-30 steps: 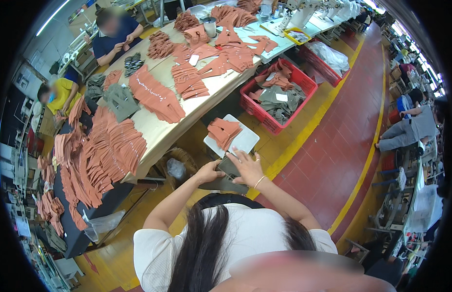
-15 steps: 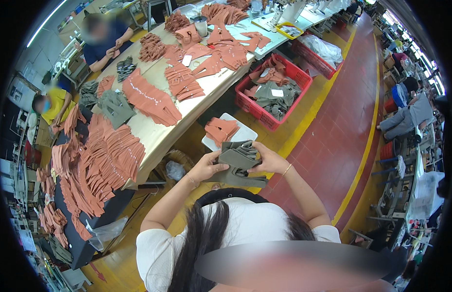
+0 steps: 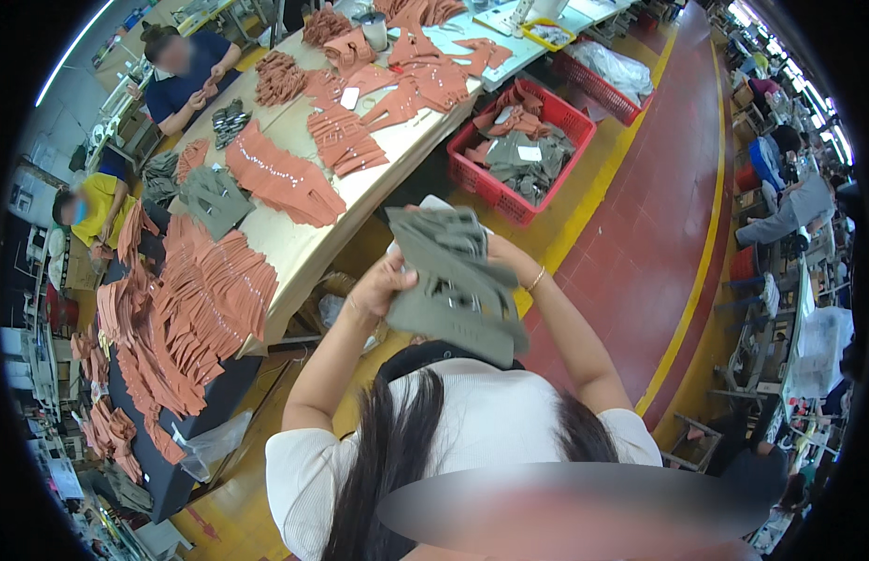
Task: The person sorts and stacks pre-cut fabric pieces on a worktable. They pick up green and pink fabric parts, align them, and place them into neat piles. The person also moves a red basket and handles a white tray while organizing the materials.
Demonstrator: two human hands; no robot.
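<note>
A bundle of olive-green cut fabric pieces point(image 3: 444, 313) is held up in front of my chest, folded into layers that fan apart. My left hand point(image 3: 386, 282) grips its left edge, thumb on top and fingers underneath. At the far right side my right hand point(image 3: 505, 254) holds the bundle too, its fingers mostly hidden behind the cloth. Beyond the bundle, a white tray point(image 3: 436, 202) shows only a small part of its rim.
To the left stands a long table point(image 3: 308, 266) spread with rust-coloured fabric pieces point(image 3: 283, 178) and a green stack point(image 3: 215, 198). A red crate point(image 3: 493, 194) of cloth pieces sits ahead. Two people work across the table. A red-floored aisle point(image 3: 631, 271) runs on the right.
The green bundle has been lifted and tilted up, and its layers now spread wider. Both hands have moved up with it, and it now covers most of the white tray.
</note>
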